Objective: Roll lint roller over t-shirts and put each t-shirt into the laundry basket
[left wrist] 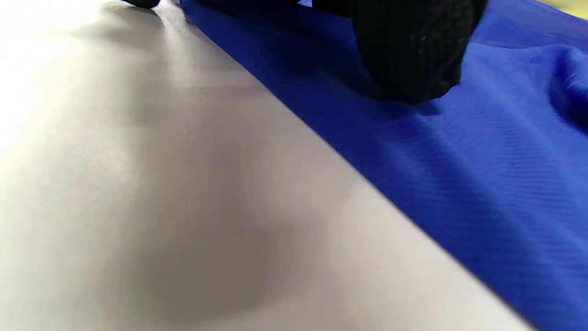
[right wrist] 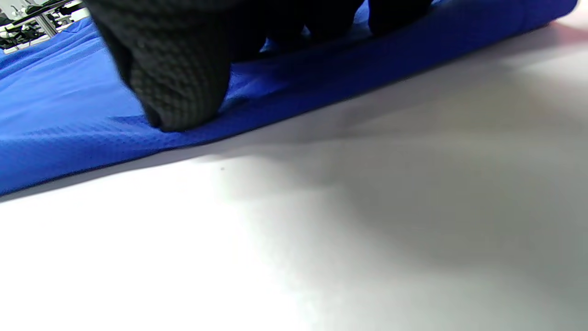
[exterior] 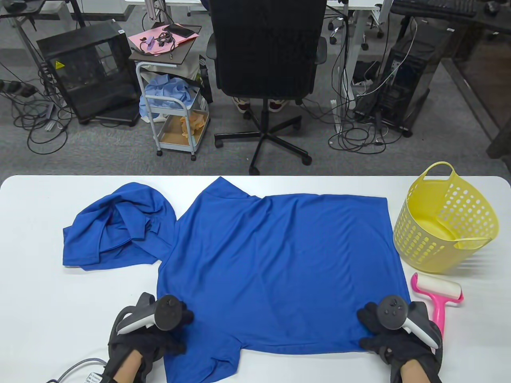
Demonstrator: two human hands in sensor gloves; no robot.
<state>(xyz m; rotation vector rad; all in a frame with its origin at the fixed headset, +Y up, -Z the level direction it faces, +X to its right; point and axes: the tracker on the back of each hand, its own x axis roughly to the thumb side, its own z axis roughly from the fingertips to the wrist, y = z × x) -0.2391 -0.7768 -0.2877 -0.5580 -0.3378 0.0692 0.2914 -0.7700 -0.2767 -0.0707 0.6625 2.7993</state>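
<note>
A blue t-shirt [exterior: 279, 255] lies spread flat on the white table [exterior: 40, 303]. My left hand [exterior: 175, 327] rests on its near left part, and a gloved fingertip [left wrist: 413, 55] presses the fabric [left wrist: 482, 174]. My right hand [exterior: 371, 329] rests on the near right corner, its fingers [right wrist: 179, 82] spread and pressing down on the cloth [right wrist: 55, 124] close to the hem. Neither hand pinches the shirt. A second blue t-shirt [exterior: 115, 227] lies crumpled at the left. The pink lint roller [exterior: 437, 295] lies on the table just right of my right hand. The yellow laundry basket [exterior: 419, 243] stands at the right with nothing visible inside.
Beyond the table's far edge stand a black office chair [exterior: 265, 52], a small white trolley [exterior: 171, 107] with cloths, and computer cases with loose cables. A grey cable [exterior: 76, 367] trails from my left wrist.
</note>
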